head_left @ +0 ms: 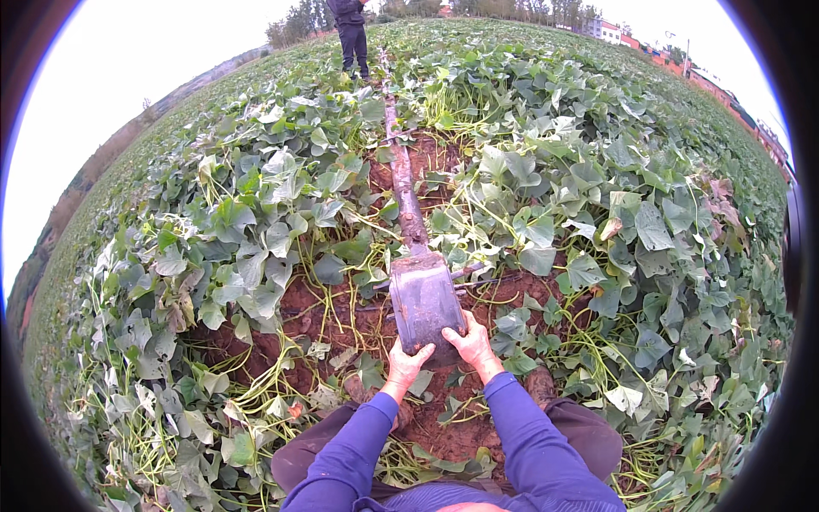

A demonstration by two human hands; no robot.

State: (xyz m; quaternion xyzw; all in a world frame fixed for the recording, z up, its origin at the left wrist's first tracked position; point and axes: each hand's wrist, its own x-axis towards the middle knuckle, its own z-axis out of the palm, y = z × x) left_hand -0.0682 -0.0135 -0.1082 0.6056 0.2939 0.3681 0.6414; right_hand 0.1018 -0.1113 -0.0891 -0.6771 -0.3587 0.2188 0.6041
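Observation:
Both of my hands hold the near end of a flat, dark grey piece shaped like a spade blade, shiny and smeared with mud. My left hand grips its lower left corner, thumb on top. At the lower right edge, my right hand clasps it the same way. The other fingers of both hands are mostly hidden beneath. From the far end of the piece, a long, narrow, muddy strip runs straight away between the plants; whether it is a handle or a flattened hose, I cannot tell.
Broad-leaved green vines cover the field on both sides. Reddish bare soil shows around the piece, with a thin dark rod lying crosswise there. Another person stands farther off beside the strip. My knees and muddy shoes flank my forearms.

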